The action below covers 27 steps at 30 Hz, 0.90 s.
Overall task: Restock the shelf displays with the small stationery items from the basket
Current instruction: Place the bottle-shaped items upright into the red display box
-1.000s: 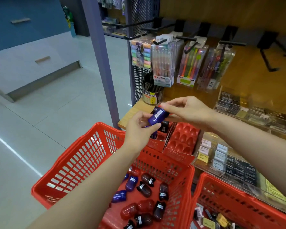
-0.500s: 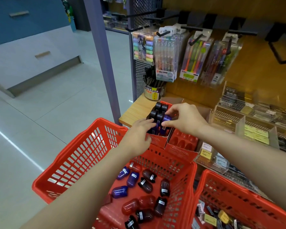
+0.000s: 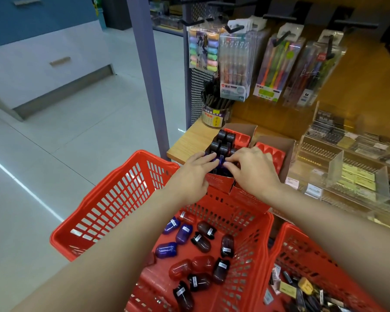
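- Red basket (image 3: 113, 206): the largest item, directly below and in front of the display box; it holds loose capsule-shaped sharpeners (image 3: 202, 258) in blue, red and dark tones, none yet shelved.
- Second red basket (image 3: 302, 255): to the right of and below the display box, holding mixed small stationery.
- Wooden shelf (image 3: 187, 140): carries the display box at its front corner; a pen tub (image 3: 213, 113) stands behind the box.
- Display box (image 3: 218, 183): red card with a moulded tray; its left slots are filled with dark sharpeners, its rear right slots bare. An unfilled twin box (image 3: 273, 152) touches its right side.
- Right hand (image 3: 252, 172): over the box's front row, fingertips curled and pinching the blue sharpener (image 3: 221, 163).
- Left hand (image 3: 193, 174): at the box's front left, fingers extended, touching the same sharpener and steadying it.
- Blue sharpener: at the front row of the box, between both hands, apparently being seated.
- Risk: pressing it in crooked could tip neighbouring pieces out; a hard push could slide the box off the shelf edge into the basket.
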{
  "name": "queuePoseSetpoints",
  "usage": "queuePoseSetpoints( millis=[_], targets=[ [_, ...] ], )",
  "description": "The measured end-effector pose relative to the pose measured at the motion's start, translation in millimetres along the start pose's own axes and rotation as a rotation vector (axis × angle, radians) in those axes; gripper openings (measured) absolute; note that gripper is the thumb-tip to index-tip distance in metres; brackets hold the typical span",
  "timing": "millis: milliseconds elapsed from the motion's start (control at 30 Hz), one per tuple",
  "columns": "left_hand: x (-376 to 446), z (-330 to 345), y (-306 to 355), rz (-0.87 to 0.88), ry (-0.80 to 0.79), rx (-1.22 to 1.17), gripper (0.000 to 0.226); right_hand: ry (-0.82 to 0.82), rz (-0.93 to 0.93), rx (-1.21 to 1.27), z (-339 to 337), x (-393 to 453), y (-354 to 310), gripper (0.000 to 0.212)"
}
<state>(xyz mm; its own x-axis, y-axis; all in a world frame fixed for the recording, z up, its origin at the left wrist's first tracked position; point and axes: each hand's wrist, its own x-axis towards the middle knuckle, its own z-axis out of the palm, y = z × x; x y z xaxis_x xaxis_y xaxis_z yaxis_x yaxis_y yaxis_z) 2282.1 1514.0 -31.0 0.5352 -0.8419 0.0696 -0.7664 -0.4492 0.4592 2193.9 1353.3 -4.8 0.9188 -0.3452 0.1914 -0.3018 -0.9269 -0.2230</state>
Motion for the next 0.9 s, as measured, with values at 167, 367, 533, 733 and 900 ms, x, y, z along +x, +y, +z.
queuePoseSetpoints(
  millis=[167, 367, 533, 733, 900],
  targets=[
    [3, -3, 2, 0.0, -0.073, 0.05, 0.068, -0.046, -0.036, -0.123, -2, -6, -3, 0.033],
    [-24, -19, 11, 0.185, 0.129, 0.077, 0.043, 0.091, -0.124, 0.285, -10, -34, -31, 0.03],
    [-74, 3, -3, -0.106, -0.31, 0.043, 0.017, -0.38, 0.295, 0.469, 38, -89, -43, 0.022],
    [-119, 74, -34, -0.341, -0.666, -0.132, 0.023, -0.825, 0.586, 0.288, 107, -111, -26, 0.034],
    [-126, 119, -69, -0.53, -0.605, -0.268, 0.02, -1.027, 0.296, -0.029, 153, -115, -31, 0.038]
  ],
)
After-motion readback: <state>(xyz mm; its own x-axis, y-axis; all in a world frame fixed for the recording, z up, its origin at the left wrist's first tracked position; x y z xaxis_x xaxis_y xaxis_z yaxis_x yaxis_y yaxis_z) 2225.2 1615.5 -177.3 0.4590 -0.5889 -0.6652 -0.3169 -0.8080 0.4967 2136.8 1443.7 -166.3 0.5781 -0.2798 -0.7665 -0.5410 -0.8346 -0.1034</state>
